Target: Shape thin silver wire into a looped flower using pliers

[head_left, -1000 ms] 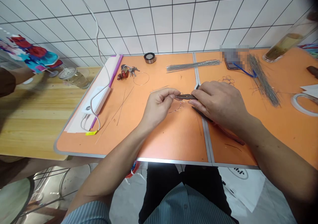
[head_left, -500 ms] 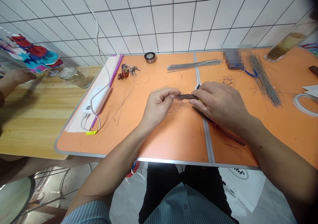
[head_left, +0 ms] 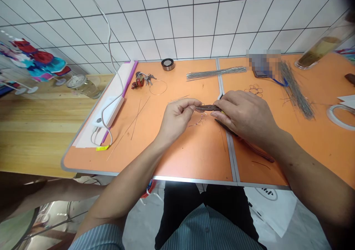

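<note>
Over the middle of the orange table, my right hand is closed round dark pliers whose jaws point left. The pliers' handles run back under my right wrist. My left hand pinches a thin looped wire piece at the plier jaws, and part of the wire hangs just below the tips. The two hands almost touch at the jaws.
A bundle of straight wires, a tape roll, keys, a wire ring and a finished wire flower lie further back. A power bank with white cable sits left. A second wire bundle and a glass tube lie right.
My hands, the pliers and the wire stay almost still. Another person's hand at the far left over the wooden table has withdrawn out of that spot.
</note>
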{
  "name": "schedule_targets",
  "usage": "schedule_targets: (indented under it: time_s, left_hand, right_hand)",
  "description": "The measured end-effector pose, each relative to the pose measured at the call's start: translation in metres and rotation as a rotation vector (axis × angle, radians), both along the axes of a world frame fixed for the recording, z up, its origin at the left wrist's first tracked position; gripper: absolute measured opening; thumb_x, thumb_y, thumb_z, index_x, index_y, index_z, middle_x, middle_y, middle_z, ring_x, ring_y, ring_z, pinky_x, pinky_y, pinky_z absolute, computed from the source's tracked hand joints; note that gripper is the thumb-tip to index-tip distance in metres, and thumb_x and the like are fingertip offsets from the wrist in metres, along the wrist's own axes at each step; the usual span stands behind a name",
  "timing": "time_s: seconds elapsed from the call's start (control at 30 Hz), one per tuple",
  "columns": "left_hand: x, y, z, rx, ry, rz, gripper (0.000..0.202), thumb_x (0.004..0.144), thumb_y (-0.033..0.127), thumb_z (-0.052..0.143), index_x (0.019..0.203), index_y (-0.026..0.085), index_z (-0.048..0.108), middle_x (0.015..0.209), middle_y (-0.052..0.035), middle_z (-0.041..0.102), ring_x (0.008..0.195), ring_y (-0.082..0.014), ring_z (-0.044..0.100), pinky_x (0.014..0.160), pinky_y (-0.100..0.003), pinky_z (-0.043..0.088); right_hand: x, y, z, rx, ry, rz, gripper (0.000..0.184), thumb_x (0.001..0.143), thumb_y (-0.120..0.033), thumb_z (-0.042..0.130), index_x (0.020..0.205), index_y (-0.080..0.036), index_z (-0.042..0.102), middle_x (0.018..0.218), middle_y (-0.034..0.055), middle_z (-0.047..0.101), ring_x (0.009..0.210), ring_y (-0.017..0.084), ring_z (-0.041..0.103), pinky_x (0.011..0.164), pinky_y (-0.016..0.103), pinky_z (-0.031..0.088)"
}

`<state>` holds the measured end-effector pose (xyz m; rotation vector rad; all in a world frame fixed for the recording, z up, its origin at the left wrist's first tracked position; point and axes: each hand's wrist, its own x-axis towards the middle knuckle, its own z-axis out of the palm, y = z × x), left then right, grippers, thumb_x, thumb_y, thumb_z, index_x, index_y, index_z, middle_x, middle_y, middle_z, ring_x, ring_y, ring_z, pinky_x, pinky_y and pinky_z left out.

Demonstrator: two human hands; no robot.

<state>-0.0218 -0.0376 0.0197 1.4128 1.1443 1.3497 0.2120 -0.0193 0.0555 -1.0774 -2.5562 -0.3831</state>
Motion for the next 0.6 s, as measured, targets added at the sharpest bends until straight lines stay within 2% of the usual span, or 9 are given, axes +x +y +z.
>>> schedule_targets:
  time_s: [0.17,0.33,0.6]
  left_hand:
    - [0.0002,-0.0006,0.0004,-0.009,-0.003,-0.006,0.015,0.098,0.027,0.070,0.098,0.023,0.085,0.094,-0.0070,0.085,0.086,-0.0198,0.075,0.073,-0.032,0.058]
    - [-0.0001,-0.0006,0.0012,-0.007,-0.017,-0.014,0.016,0.098,0.024,0.068,0.097,0.023,0.084,0.096,-0.0065,0.085,0.088,-0.0192,0.076,0.075,-0.032,0.058]
    - [0.0000,0.0000,-0.0005,-0.011,-0.014,-0.009,0.016,0.099,0.026,0.069,0.099,0.022,0.085,0.094,-0.0075,0.085,0.082,-0.0185,0.073,0.072,-0.032,0.057]
  right_hand:
    - [0.0005,-0.0002,-0.0007,0.020,-0.017,-0.005,0.044,0.118,-0.044,0.046,0.111,-0.019,0.081,0.098,0.0113,0.077,0.085,0.024,0.061,0.071,0.038,0.029]
    - [0.0002,0.0001,0.0003,0.045,-0.032,0.002,0.044,0.118,-0.044,0.046,0.112,-0.018,0.080,0.102,0.0125,0.078,0.088,0.026,0.062,0.073,0.038,0.029]
    - [0.0009,0.0001,-0.0010,0.063,-0.045,-0.003,0.040,0.117,-0.042,0.049,0.111,-0.018,0.081,0.099,0.0110,0.077,0.085,0.025,0.061,0.072,0.038,0.027]
